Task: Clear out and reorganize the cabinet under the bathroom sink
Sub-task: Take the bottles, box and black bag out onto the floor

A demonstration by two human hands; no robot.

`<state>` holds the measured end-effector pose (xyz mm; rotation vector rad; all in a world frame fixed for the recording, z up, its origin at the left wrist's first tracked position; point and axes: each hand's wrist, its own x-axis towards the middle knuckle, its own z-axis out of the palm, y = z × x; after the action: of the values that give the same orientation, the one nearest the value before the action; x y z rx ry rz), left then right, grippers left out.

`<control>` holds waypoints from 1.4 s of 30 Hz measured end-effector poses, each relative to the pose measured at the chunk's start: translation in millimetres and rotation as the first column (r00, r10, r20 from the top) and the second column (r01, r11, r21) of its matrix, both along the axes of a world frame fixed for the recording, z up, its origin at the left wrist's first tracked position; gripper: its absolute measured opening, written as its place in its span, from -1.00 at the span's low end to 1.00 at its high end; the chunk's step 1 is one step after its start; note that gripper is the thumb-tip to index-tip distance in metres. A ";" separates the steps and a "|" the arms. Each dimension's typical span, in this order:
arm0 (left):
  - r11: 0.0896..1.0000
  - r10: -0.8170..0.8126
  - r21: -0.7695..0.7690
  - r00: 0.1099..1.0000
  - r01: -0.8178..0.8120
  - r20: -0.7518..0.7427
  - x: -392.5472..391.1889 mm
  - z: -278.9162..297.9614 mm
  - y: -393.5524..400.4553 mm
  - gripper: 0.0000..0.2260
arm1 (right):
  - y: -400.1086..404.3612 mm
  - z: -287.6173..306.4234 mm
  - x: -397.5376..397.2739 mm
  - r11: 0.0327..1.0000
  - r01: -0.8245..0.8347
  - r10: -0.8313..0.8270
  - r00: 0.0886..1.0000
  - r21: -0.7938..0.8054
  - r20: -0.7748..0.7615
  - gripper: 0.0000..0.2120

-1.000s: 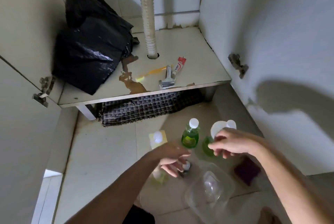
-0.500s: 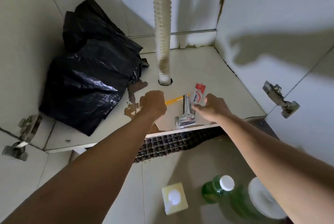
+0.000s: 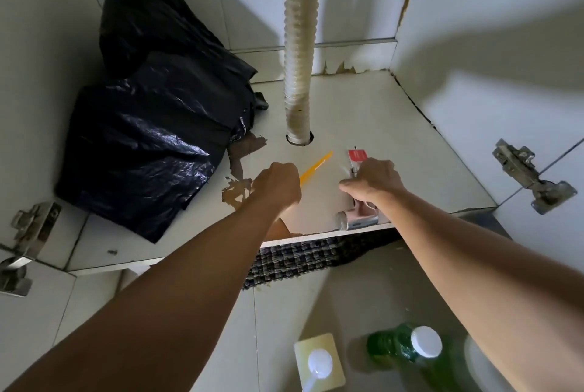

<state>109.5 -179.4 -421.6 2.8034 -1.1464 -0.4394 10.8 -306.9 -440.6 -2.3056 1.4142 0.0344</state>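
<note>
Reaching onto the cabinet floor at frame centre, my left hand is fisted on the yellow toothbrush, angled up-right; my right hand curls over the toothpaste tube and razor, grip hidden.

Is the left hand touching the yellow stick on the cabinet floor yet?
Cannot tell. In the head view, the left hand is closed as a fist over the near end of the yellow stick, hiding any contact.

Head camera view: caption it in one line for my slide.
Left hand closes over a yellow toothbrush, right hand over a toothpaste tube and razor.
</note>
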 end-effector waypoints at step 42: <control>0.877 0.476 0.421 0.541 -0.232 -0.694 -301.3 -53.6 226.4 -0.87 | 192.6 -10.3 -318.3 0.706 -0.462 0.613 0.778 0.536 -0.136 -0.50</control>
<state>-191.7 47.0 -475.3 2.4056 -0.2946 -1.6737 -307.5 -114.3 -450.9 -2.2455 0.6562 0.8632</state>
